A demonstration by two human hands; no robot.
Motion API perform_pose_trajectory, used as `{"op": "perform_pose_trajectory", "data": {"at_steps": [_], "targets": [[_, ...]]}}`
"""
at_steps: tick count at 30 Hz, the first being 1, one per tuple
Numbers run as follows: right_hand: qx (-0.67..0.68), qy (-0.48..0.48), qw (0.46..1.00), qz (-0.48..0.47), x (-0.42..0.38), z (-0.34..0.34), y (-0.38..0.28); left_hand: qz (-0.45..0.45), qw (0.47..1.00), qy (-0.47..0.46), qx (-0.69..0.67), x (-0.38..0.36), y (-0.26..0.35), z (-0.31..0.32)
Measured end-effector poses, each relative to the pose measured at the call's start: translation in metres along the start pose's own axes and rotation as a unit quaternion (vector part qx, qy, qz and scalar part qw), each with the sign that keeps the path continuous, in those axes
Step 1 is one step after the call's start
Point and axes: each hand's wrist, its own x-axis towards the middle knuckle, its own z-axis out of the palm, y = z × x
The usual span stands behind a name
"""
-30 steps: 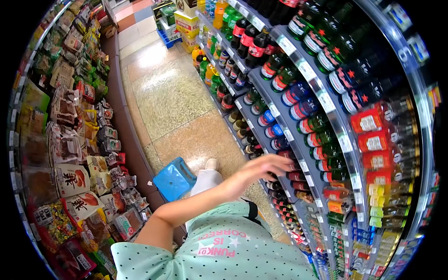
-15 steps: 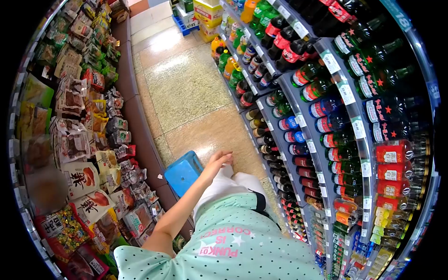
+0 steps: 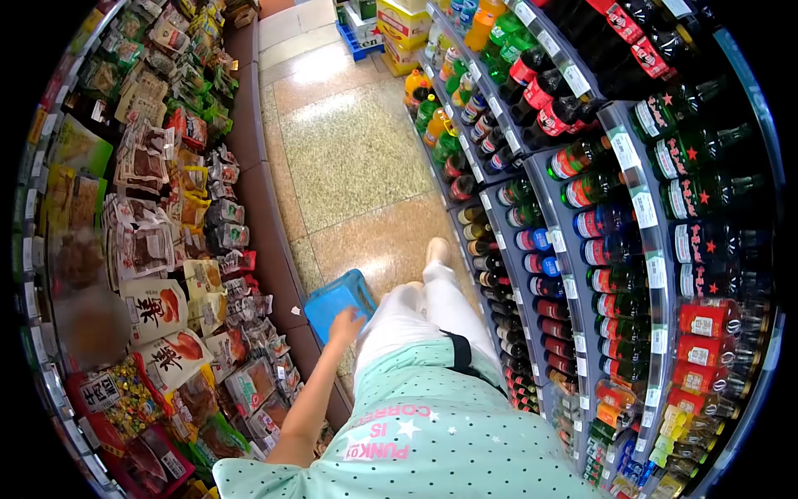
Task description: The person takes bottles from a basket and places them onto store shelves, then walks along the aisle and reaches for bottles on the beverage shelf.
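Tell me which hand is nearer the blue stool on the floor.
Left. The left hand is down at the blue stool, overlapping its near edge; whether it touches, I cannot tell. The right hand is out of view.

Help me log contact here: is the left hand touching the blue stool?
Cannot tell. In the head view the left hand overlaps the blue stool edge, but no contact or gap shows plainly.

A shop aisle, plainly a grocery or convenience store; tiled floor running between two stocked walls. Right of that floor, tiered shelves packed with bottled drinks and fronted by price tags; left of it, racks of hanging snack packets; at its far end, stacked cartons.
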Motion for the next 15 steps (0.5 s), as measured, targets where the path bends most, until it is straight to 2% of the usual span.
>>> {"op": "perform_pose_trajectory", "data": {"at_steps": [3, 4, 5, 7, 8, 9, 11, 12, 13, 15], "targets": [[0.081, 0.02, 0.994, -0.071, 0.033, -0.021, -0.066, 0.051, 0.996, 0.03, -0.064, 0.026, 0.069, -0.023], [0.089, 0.034, 0.99, -0.105, 0.038, -0.026, -0.098, 0.099, 0.989, 0.057, -0.091, 0.034, 0.084, -0.026], [-0.111, 0.141, 0.964, -0.196, 0.031, -0.026, -0.151, 0.103, 0.986, 0.066, -0.112, 0.042, 0.101, -0.031], [-0.249, 0.245, 0.873, -0.341, 0.032, -0.023, -0.229, 0.113, 0.978, 0.086, -0.154, 0.054, 0.139, -0.045], [-0.207, 0.147, 0.902, -0.349, 0.027, -0.03, -0.277, 0.133, 0.974, 0.106, -0.148, 0.057, 0.158, -0.056], [-0.141, 0.107, 0.888, -0.424, 0.027, -0.026, -0.312, 0.132, 0.976, 0.101, -0.143, 0.064, 0.171, -0.066], [0.069, -0.048, 0.939, -0.334, 0.037, -0.017, -0.366, 0.129, 0.979, 0.092, -0.132, 0.078, 0.19, -0.082], [0.115, -0.046, 0.929, -0.348, 0.03, -0.01, -0.397, 0.171, 0.973, 0.106, -0.111, 0.096, 0.185, -0.083], [0.099, -0.049, 0.94, -0.323, 0.007, -0.011, -0.435, 0.131, 0.977, 0.085, -0.147, 0.105, 0.2, -0.091], [0.096, -0.011, 0.912, -0.399, 0.007, -0.001, -0.473, 0.047, 0.974, 0.042, -0.217, 0.12, 0.238, -0.111]]}}
